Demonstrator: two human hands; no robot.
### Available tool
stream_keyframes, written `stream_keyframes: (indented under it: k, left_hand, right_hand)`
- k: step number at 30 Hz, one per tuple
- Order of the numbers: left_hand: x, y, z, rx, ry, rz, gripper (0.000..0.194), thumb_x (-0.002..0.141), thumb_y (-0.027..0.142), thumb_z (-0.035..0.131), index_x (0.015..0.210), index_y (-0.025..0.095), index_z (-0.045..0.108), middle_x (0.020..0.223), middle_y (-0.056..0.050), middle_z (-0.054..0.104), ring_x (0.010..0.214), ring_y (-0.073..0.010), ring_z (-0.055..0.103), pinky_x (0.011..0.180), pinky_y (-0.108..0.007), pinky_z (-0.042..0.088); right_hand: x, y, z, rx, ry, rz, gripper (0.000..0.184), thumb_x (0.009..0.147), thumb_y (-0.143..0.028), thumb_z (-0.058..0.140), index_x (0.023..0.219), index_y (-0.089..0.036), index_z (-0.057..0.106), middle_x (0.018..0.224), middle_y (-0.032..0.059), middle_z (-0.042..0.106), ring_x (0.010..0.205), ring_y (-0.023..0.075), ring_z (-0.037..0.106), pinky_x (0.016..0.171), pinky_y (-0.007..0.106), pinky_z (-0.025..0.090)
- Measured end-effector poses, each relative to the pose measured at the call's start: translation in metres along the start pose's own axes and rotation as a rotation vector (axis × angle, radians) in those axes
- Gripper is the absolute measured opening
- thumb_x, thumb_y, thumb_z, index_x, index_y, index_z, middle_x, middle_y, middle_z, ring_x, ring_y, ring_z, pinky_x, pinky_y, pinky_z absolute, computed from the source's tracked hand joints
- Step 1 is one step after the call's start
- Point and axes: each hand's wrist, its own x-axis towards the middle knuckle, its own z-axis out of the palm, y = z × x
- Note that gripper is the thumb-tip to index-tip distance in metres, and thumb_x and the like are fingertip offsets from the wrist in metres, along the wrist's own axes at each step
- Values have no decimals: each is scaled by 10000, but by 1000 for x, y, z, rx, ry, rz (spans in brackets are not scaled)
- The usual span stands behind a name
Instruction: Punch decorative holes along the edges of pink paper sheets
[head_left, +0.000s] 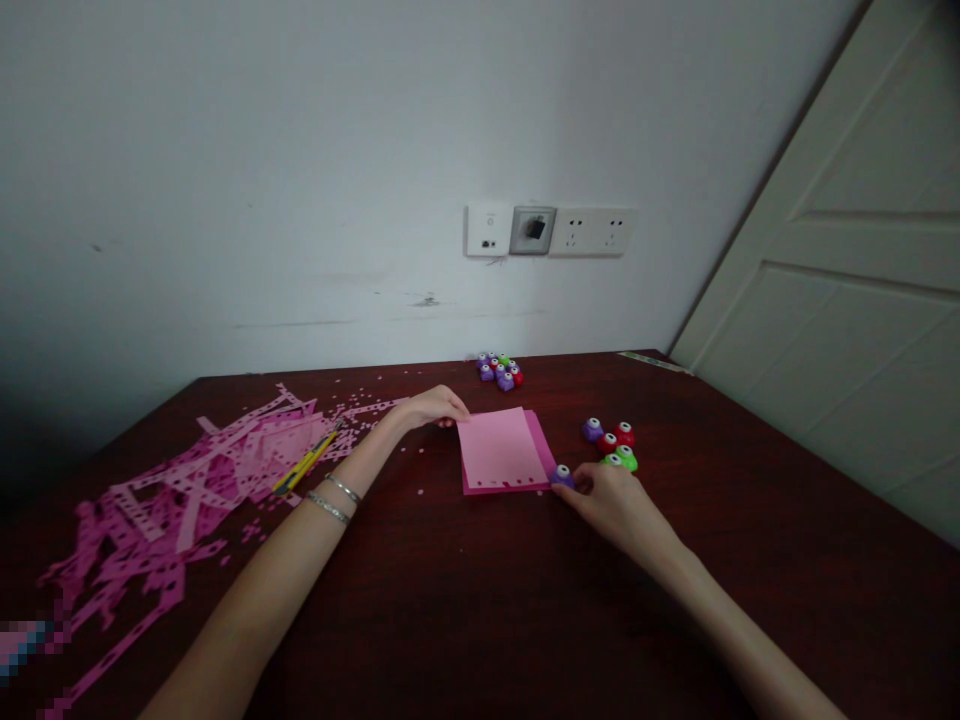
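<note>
Head view, left hand (435, 404): fingers bent, touching the light pink sheet (496, 447) at its far left corner; whether they pinch it, I cannot tell.
Right hand (609, 496): grasping a purple punch (562, 477) at the near right corner.
Sheets: light pink over darker pink sheet (543, 447), on the counter (420, 620).
Beside right hand: red punches (624, 434).
Left side: pink strips (196, 500), heaped.
</note>
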Motion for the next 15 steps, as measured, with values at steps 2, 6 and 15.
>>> stream_keyframes:
  k: [2, 6, 15]
  left_hand:
    - [1, -1, 0, 0, -2, -7, 169, 581, 232, 670, 685, 103, 705, 486, -7, 548, 456, -68, 397, 470, -243, 281]
    - [2, -1, -1, 17, 7, -23, 190, 581, 234, 662, 706, 100, 712, 508, -12, 545, 467, -77, 393, 503, -261, 303]
    - [2, -2, -1, -6, 7, -21, 175, 563, 250, 673, 672, 116, 703, 476, 3, 532, 447, -68, 393, 477, -249, 286]
  right_hand:
    - [0, 0, 0, -1, 1, 0, 261, 752, -403, 562, 650, -178, 644, 619, 54, 648, 576, 181, 589, 527, 264, 362]
    - [-1, 0, 0, 2, -9, -6, 261, 762, -396, 551, 659, -175, 643, 631, 57, 651, 582, 181, 589, 533, 265, 360]
    - [-1, -2, 0, -12, -5, 8, 249, 757, -387, 559, 651, -177, 640, 623, 52, 650, 572, 177, 581, 524, 263, 345]
